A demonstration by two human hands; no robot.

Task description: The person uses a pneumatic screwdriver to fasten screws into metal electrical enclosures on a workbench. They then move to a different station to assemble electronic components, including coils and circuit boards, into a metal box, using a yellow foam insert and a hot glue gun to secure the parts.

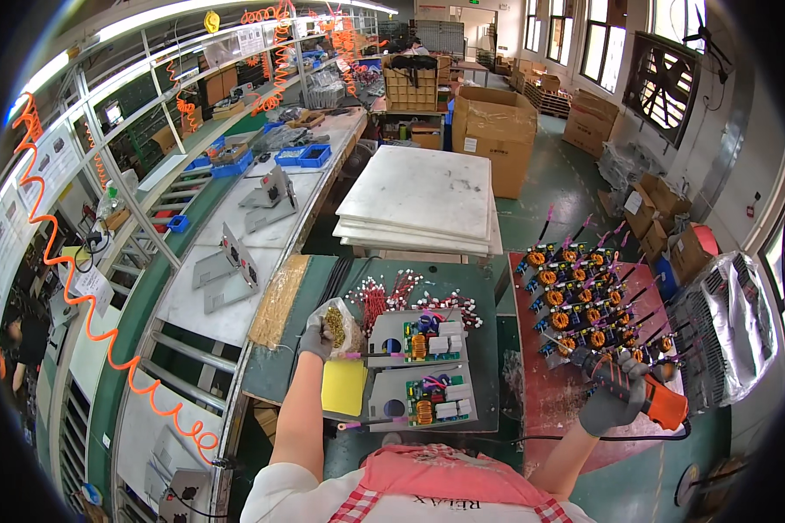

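My left hand [316, 338], in a grey glove, is at the near-left edge of a clear plastic bag [352, 336] of small brass-coloured screws [334, 324]. Its fingers are curled together by the screws; what they pinch, if anything, is hidden. Out to the right, my gloved right hand [615, 408] grips a power screwdriver [615, 376] with an orange base, its tip pointing left over the red table. Between my hands lie two grey metal plates, a far plate [388, 338] and a near plate [384, 389], each bearing a green circuit board [436, 346] with coils and white blocks.
A yellow pad [344, 387] lies beside the plates. Red wires with white connectors [384, 296] spread behind them. Several circuit boards with copper coils [584, 301] fill the red table [541, 427]. White sheets [419, 192] are stacked ahead; a roller conveyor [192, 370] runs along the left.
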